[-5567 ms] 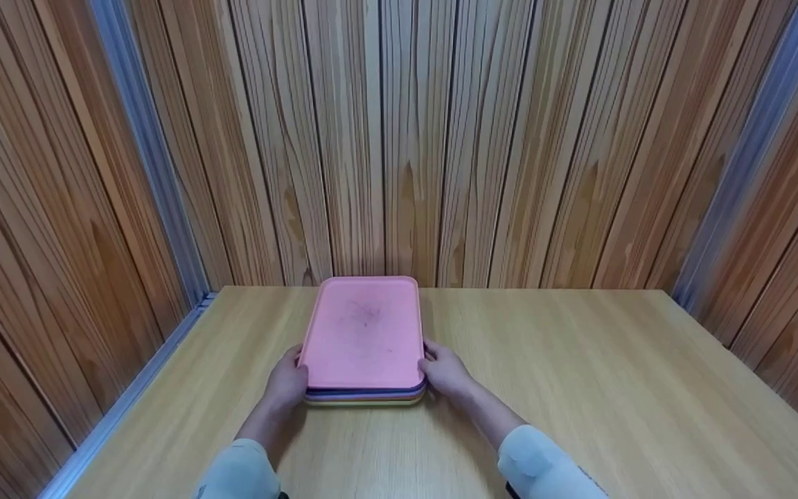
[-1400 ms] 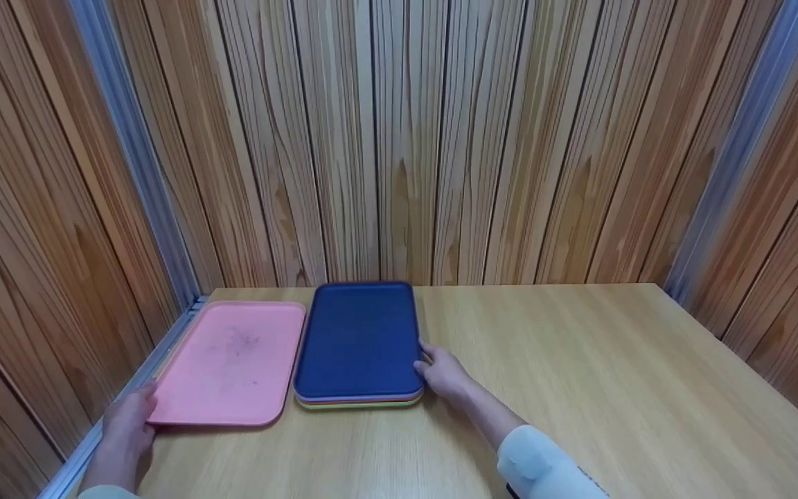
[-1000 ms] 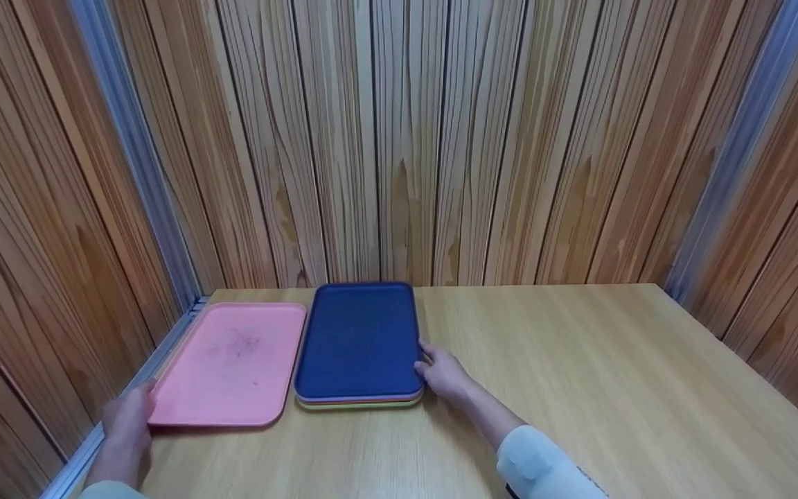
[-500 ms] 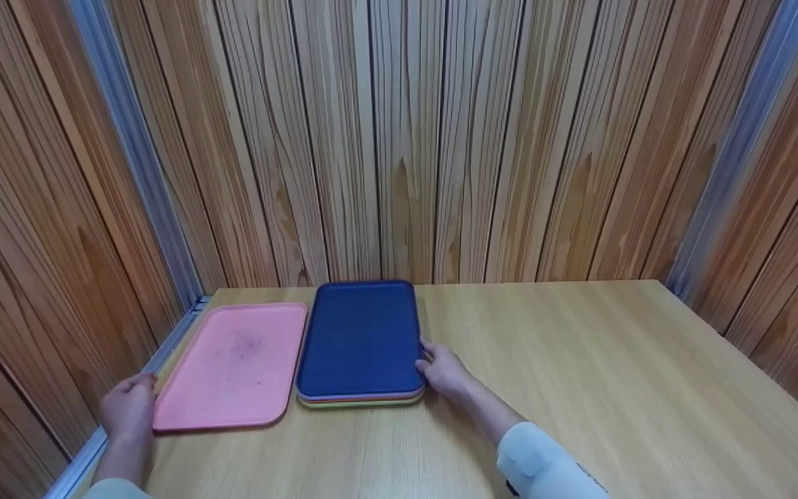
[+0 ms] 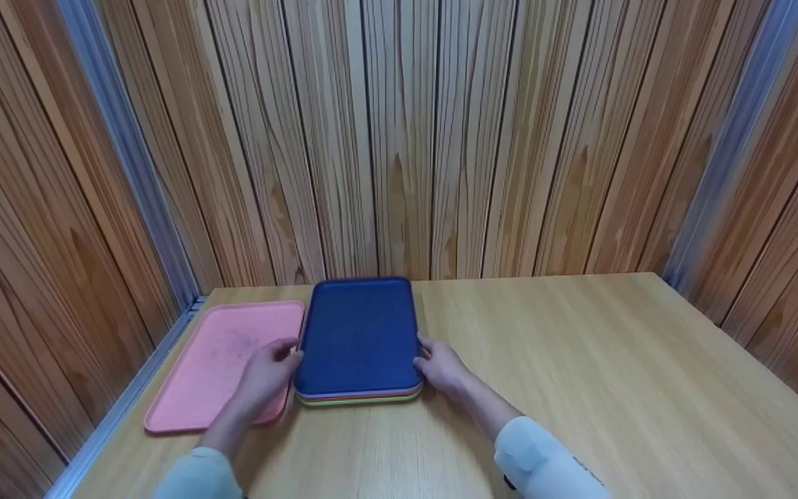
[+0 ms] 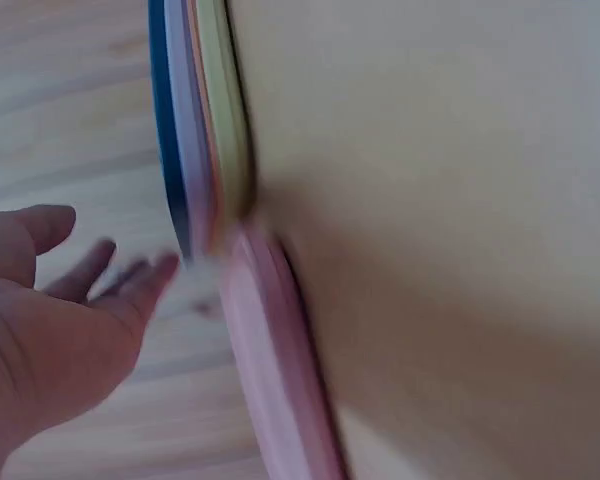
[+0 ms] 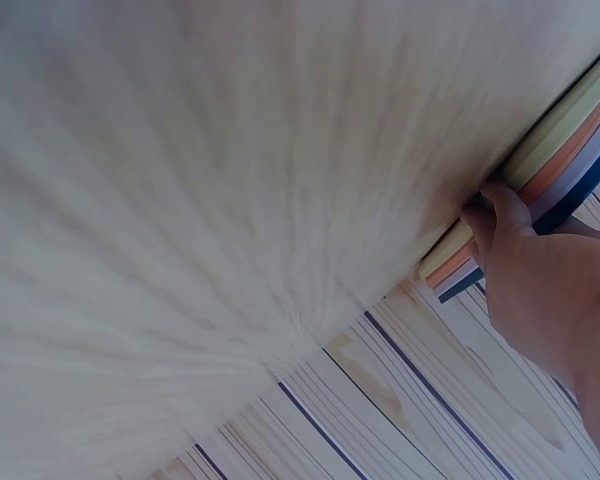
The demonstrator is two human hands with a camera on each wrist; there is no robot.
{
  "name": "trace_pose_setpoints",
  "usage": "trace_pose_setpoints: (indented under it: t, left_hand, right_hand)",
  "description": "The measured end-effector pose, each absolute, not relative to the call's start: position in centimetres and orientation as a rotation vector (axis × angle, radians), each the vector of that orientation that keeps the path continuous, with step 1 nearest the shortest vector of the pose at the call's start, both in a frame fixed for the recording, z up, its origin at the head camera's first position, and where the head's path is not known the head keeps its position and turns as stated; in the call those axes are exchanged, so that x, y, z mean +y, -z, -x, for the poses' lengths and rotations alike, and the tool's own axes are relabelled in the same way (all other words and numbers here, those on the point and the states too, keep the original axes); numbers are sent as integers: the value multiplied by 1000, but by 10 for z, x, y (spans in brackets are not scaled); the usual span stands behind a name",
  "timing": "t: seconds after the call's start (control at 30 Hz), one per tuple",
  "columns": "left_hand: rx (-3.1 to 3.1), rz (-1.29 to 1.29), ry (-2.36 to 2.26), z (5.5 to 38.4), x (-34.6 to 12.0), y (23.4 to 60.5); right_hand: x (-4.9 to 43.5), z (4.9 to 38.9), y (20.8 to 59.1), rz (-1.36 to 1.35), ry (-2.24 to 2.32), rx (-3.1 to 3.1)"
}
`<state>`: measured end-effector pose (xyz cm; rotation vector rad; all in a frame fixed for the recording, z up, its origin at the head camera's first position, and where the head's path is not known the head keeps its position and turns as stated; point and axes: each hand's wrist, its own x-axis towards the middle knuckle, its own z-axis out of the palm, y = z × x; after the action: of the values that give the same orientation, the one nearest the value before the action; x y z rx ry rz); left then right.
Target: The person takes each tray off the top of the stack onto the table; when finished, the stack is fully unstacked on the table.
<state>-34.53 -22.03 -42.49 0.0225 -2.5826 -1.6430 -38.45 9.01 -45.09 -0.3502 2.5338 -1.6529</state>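
Observation:
A navy tray (image 5: 361,336) tops a stack of trays lying flat on the table, with lilac, orange and yellow-green edges (image 5: 361,399) showing below it. My right hand (image 5: 444,365) grips the stack at its right side, thumb at the navy rim and fingers low against the edges. Over the pink tray (image 5: 188,388), my left hand (image 5: 267,371) reaches to the stack's left side. Its thumb and fingers are apart with nothing between them, as the left wrist view shows. The pink tray lies left of the stack, dark smudges on its surface partly covered by that hand.
The wooden table (image 5: 544,360) extends to the right of the stack. Wood-plank walls (image 5: 399,138) stand at the back and both sides. A metal rail (image 5: 122,388) runs along the table's left edge, close to the pink tray.
The pink tray went from the top of the stack to the table on the left, baring the navy one. My left hand then let go of it and came right; my right hand stayed.

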Motion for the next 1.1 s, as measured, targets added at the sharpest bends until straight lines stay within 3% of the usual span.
trace_pose_setpoints:
  t: [0.2,1.1]
  left_hand:
    - [-2529,-107,1717,354,-195,435]
    - [-2658,-59,1607,351,-198,443]
  right_hand:
    - [90,384,450,355,1631,2548]
    - [90,384,452,377,1681,2502]
